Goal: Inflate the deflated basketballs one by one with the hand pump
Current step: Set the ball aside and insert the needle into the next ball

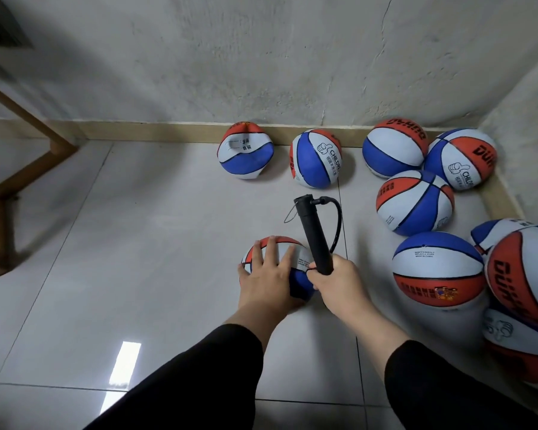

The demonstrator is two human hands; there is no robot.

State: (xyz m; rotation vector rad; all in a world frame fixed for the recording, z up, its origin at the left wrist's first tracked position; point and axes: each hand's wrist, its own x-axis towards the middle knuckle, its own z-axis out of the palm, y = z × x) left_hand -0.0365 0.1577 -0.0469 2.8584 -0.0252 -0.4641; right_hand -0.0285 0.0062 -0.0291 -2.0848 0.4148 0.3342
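Left hand (266, 274) spread flat, pinning red-white-blue rubber basketball (295, 259); right hand (336, 282) fist-gripping black tubular hand pump (312, 234). Keep ball steady beside grip; pump straight.

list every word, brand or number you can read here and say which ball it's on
"CHILDRE", cut off at the edge: second ball by the wall.
"CHILD", partly seen: ball in the corner.
"MADE IN CHINA": lowest of the small lines on the blue-topped ball.
Large black brand lettering on three right-hand balls: upside down or cut off, not sure.
Chinese characters and other small print: too small.
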